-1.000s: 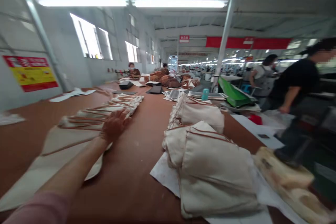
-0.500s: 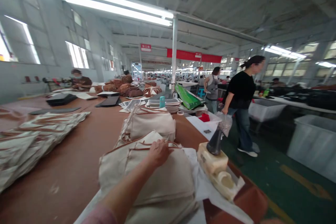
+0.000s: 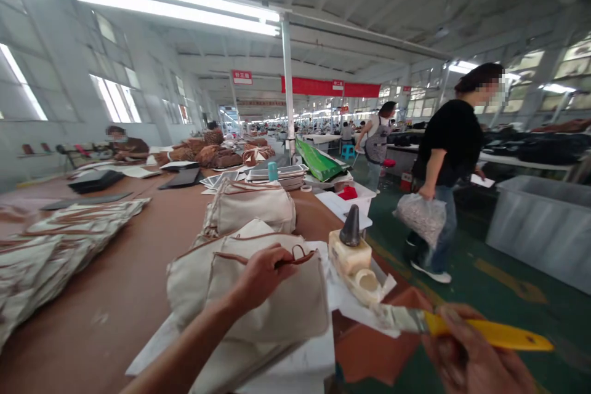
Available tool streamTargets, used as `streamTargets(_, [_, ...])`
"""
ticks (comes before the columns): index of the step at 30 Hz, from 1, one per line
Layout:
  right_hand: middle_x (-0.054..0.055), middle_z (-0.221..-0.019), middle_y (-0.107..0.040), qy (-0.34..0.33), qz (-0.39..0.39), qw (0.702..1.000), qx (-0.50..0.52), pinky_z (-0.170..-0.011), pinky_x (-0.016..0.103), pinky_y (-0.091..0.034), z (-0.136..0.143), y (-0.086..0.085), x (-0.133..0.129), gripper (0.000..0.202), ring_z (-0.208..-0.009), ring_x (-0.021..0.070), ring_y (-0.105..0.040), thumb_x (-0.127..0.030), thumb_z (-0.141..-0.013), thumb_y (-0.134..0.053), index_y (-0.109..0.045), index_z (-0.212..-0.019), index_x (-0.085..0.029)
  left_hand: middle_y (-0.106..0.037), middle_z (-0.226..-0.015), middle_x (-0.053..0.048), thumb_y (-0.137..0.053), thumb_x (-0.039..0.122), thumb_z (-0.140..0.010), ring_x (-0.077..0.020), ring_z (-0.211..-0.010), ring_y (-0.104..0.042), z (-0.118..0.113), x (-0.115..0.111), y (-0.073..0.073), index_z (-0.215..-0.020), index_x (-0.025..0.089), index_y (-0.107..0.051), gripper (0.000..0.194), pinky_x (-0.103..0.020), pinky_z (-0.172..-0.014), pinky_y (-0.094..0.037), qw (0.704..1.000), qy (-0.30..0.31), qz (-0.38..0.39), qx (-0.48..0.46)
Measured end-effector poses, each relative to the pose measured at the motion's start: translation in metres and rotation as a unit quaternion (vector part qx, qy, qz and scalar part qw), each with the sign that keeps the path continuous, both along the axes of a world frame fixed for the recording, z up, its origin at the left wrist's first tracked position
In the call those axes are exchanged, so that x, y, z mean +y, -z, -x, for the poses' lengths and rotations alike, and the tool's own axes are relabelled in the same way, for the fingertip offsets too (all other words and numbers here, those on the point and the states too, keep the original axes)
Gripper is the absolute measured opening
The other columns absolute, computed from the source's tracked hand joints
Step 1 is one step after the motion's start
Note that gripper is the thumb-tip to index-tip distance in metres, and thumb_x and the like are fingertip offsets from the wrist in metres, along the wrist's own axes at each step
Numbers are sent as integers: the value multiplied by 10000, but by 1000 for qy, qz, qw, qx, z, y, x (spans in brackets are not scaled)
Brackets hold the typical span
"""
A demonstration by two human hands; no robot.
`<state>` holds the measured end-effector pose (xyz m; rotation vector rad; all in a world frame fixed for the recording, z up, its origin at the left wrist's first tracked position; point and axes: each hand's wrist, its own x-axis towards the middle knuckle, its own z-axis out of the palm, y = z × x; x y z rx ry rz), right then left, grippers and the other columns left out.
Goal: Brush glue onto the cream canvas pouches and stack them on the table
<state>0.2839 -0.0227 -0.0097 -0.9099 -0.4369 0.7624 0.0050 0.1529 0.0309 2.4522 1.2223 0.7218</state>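
My left hand point(image 3: 264, 275) pinches the brown-trimmed upper edge of a cream fabric bag piece point(image 3: 277, 314), which lies on a small pile in front of me. At the lower right, my right hand point(image 3: 475, 351) is closed around the yellow handle of a paintbrush point(image 3: 489, 332). The brush points left, and its pale bristles are near a stained, cream-coloured glue container point(image 3: 353, 255) with a dark cone on top. White paper point(image 3: 309, 360) shows under the pile. Another stack of cream pieces point(image 3: 253, 206) sits just beyond.
More cream pieces point(image 3: 60, 252) lie overlapped along the left of the brown table point(image 3: 133, 258). Farther back are brown bundles point(image 3: 217, 154) and a green bag point(image 3: 321, 160). A person point(image 3: 452, 154) carrying a clear bag walks on the right, near a grey bin point(image 3: 540, 228).
My right hand has come into view with the paintbrush. My left hand has shifted left and now lifts the piece's edge. The walking person has moved closer on the right.
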Motion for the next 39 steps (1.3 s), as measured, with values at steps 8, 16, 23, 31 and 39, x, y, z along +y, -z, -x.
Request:
streamTargets(8, [-45, -524, -418, -60, -105, 993, -18, -403, 156, -313, 39, -50, 2, 288, -437, 75, -347, -337, -797, -850, -615, -768, -173, -624, -839, -10, -623, 316, -866, -143, -742, -581, 17, -95, -15, -951, 186, -745, 197, -214, -646, -417, 986, 38, 89, -135])
streamTargets(16, [-39, -541, -434, -61, -105, 992, -29, -401, 144, -291, 49, -44, -10, 302, -456, 87, -377, -383, -805, -854, -633, -822, -179, -536, -713, 46, -713, 372, -821, -113, -637, -490, 24, -109, 1, -1181, 184, -650, 411, -204, -580, -399, 982, 0, 87, -170])
streamTargets(23, [-33, -550, -436, -62, -70, 995, -32, -390, 138, -293, 47, -37, -19, 297, -457, 87, -368, -369, -797, -852, -629, -816, -174, -631, -913, -10, -684, 418, -907, -158, -798, -585, 44, -117, 10, -1228, 308, -659, 340, -267, -752, -456, 985, 66, -157, -9])
streamTargets(31, [-25, -565, -456, -78, -56, 995, -43, -394, 138, -294, 59, -30, -24, 281, -470, 91, -377, -347, -806, -844, -622, -820, -174, -620, -873, -17, -632, 406, -947, -163, -773, -561, 45, -128, 39, -813, 197, -653, 249, -284, -705, -412, 970, 63, -212, 103])
streamTargets(39, [-30, -551, -449, -32, -87, 993, -79, -438, 187, -323, 40, -23, -33, 147, -463, 90, -351, -192, -843, -770, -636, -799, -153, -659, -1009, -18, -727, 342, -888, -211, -933, -597, 23, -130, 75, -1074, 237, -623, 238, -322, -766, -400, 957, 142, -137, 210])
